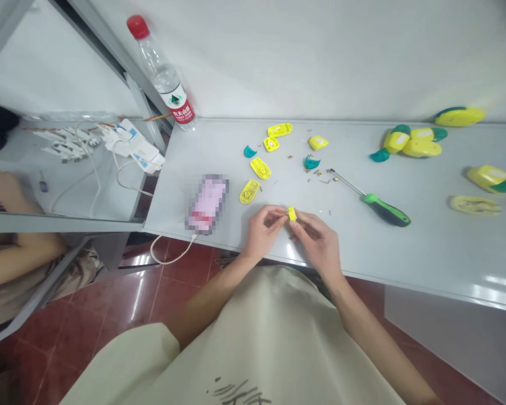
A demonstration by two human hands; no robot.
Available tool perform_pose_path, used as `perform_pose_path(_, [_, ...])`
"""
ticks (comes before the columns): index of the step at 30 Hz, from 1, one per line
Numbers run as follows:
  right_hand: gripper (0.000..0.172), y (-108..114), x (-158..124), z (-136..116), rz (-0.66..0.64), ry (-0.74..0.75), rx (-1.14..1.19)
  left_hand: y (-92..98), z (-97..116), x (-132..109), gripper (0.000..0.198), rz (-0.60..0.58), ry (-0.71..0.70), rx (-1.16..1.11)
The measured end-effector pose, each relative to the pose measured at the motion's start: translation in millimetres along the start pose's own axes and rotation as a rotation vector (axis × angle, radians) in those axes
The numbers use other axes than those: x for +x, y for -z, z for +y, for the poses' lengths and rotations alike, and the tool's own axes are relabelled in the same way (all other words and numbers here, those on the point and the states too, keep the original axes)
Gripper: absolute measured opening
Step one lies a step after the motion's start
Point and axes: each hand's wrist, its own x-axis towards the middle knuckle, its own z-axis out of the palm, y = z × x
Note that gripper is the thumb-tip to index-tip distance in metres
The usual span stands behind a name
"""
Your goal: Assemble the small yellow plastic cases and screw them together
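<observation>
Near the table's front edge, my left hand [263,230] and my right hand [319,243] meet at a small yellow plastic piece [292,214]. Fingers of both hands are closed on it, the left from one side and the right from the other. Just beyond lie an open yellow shell half [249,192] and a second yellow shell half [260,168]. Small screws and metal bits [320,174] are scattered near a teal cap [312,163]. To the right rests a screwdriver [385,210] with a green and black handle.
A phone [208,203] with a white cable lies left of my hands. Behind it a water bottle [172,90] stands by the wall. Several yellow-and-teal casings [421,147] sit at the right. Beyond the partition on the left, another person's arm [25,247] shows.
</observation>
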Motion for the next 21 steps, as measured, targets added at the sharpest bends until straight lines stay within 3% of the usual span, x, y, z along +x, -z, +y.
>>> perform_pose_path(8, [0.03, 6, 2, 1, -0.049, 0.031, -0.004, 0.5, -2, 1, 0.02, -0.004, 0.016, -0.009])
perform_pose_path(21, [0.044, 11, 5, 0, -0.107, -0.053, 0.005, -0.2, 5, 1, 0.027, -0.033, 0.042, -0.095])
